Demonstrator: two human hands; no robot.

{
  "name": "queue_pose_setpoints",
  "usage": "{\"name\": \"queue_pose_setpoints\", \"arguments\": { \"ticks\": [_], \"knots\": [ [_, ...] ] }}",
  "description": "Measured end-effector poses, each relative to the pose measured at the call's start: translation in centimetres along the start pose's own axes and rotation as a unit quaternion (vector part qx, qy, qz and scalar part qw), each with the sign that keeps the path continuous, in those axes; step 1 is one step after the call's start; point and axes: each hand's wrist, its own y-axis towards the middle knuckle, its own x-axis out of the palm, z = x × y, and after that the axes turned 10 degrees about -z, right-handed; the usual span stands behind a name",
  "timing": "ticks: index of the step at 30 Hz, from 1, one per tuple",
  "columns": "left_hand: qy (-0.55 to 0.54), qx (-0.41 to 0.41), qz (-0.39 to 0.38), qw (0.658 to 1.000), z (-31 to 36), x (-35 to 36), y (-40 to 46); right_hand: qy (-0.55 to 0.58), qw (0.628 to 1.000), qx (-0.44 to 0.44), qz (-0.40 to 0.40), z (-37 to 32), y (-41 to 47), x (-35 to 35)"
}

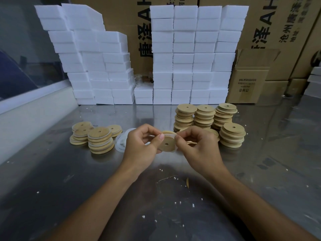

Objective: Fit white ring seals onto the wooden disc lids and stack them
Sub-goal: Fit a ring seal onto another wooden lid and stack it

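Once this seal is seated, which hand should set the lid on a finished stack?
Probably the left hand. The sealed stacks lie on its side of the table, beside the loose white rings. The right hand sits nearer the bare lid stacks and could fetch the next one.

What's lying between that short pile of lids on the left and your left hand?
A loose heap of white ring seals lies on the table, between the left lid pile and the left hand, in the head view.
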Motion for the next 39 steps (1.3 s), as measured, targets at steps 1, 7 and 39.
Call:
{"name": "queue_pose_setpoints", "arguments": {
  "ticks": [1,7,39],
  "knots": [
    [-0.001,-0.001,-0.001,1.000,-0.01,0.02,0.00,-0.002,1.000,-0.002,0.000,0.02,0.00,-0.02],
    [-0.067,-0.032,0.012,0.997,0.03,-0.07,0.06,0.020,1.000,-0.019,-0.006,0.22,0.00,0.06],
    [-0.003,0.008,-0.024,1.000,-0.29,-0.17,-0.06,0.015,1.000,-0.018,-0.020,0.51,-0.16,0.33]
  ]
}}
